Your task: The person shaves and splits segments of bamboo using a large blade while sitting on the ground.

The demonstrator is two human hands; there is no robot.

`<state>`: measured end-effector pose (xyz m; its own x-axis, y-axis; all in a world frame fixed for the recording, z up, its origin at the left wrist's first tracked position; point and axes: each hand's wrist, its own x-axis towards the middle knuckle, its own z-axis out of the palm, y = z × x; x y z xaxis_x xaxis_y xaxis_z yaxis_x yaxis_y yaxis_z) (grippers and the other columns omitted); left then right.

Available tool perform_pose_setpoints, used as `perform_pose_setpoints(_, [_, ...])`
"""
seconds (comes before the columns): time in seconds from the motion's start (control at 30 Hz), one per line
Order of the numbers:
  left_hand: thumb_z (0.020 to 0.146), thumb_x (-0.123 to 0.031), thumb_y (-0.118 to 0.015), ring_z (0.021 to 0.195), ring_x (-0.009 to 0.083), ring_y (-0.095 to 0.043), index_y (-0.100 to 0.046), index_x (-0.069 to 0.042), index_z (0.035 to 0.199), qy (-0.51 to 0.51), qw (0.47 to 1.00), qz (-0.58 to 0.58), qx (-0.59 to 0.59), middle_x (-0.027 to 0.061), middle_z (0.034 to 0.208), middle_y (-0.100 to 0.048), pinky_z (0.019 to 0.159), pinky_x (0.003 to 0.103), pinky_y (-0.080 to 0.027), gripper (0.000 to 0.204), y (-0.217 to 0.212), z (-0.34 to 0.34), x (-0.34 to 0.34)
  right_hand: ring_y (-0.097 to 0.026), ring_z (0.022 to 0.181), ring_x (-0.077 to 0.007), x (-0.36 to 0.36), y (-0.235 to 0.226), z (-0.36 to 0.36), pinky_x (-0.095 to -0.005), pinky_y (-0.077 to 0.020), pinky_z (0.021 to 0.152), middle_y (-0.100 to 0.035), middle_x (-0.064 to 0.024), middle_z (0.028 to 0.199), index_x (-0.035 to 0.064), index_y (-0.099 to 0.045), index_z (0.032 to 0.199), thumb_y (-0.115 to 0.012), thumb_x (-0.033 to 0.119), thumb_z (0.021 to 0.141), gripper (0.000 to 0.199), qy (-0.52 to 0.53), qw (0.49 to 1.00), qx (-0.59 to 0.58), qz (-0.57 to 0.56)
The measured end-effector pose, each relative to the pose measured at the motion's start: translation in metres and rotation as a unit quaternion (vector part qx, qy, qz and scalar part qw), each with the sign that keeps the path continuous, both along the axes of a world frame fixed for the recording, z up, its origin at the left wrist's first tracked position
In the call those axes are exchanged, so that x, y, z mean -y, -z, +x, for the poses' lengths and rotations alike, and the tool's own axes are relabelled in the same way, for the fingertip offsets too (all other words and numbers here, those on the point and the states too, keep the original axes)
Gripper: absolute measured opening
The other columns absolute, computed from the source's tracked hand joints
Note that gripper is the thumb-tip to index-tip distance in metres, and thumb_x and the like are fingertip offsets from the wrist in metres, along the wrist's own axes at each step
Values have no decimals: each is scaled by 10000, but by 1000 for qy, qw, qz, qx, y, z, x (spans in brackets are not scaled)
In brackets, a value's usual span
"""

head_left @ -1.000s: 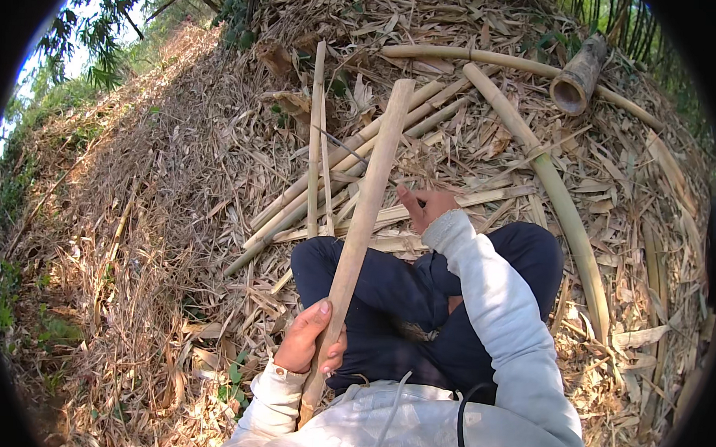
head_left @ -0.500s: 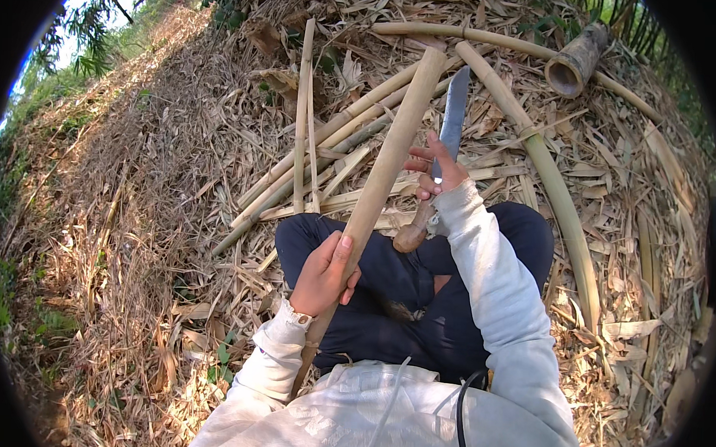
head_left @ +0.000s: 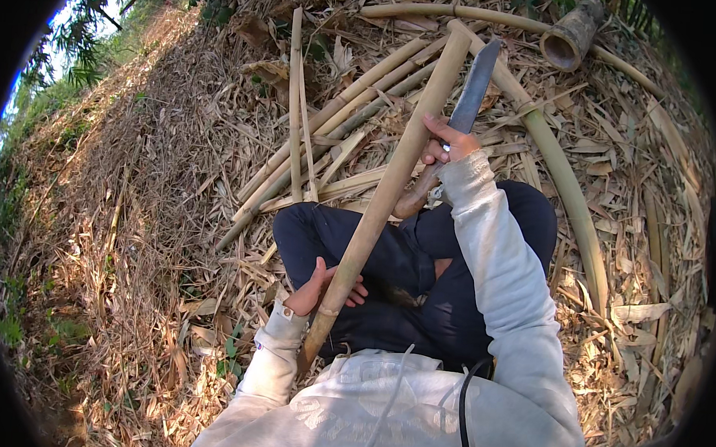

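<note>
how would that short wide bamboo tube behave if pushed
The tube would probably roll, given its rounded sides, though the leaf litter around it might slow it. It may be light for its size, since its open end is hollow.

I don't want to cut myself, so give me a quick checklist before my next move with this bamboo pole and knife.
1. Knife held in the right hand: ok.
2. Blade tip pointing away from the body: ok.
3. Left hand closed firmly around the bamboo pole: not ok, its fingers are spread by the lower part.
4. Pole clear of the legs: cannot tell, it crosses over them in view, but contact is unclear.
5. Sharpness of the cutting edge: cannot tell.
</note>
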<state>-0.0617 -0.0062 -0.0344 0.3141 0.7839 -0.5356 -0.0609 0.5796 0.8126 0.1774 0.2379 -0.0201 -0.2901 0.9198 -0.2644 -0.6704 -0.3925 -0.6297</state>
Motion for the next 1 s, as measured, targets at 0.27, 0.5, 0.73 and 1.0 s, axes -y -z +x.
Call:
perform_pose_setpoints(0.27, [916, -732, -342, 387, 74, -337, -549, -54, 940, -23, 992, -125, 5, -23, 557, -392, 370, 234, -295, 710, -28, -7, 25, -404, 431, -92, -4, -4, -4, -289, -431, 461, -665, -144, 848, -87, -609, 1035, -709, 344, 883, 468, 48, 991, 124, 16])
perform_pose_setpoints(0.5, [938, -744, -187, 361, 84, -267, -483, -86, 851, -152, 983, -79, 66, -28, 525, -316, 358, 238, -269, 726, -53, 6, -44, -615, 585, -166, 17, 21, -26, -333, -514, 647, -726, -89, 733, 21, -728, 1002, -571, 483, 954, 490, -18, 871, 450, 196])
perform_pose_setpoints(0.73, [968, -680, -291, 351, 93, -269, -450, -90, 826, -185, 980, 21, -68, -26, 523, -309, 349, 256, -276, 627, -88, -8, -95, -562, 459, -112, 48, 26, -51, -279, -468, 475, -727, -76, 745, 27, -703, 996, -491, 367, 1017, 401, -156, 929, 305, 139])
perform_pose_setpoints(1.0, [945, -699, -343, 382, 122, -355, -433, -96, 890, -301, 910, 284, 8, -1, 569, -366, 387, 284, -338, 612, -147, -42, -154, -512, 414, -74, 88, 20, -70, -240, -424, 395, -680, -28, 741, 24, -685, 1014, -714, 396, 882, 396, -275, 884, 283, 250])
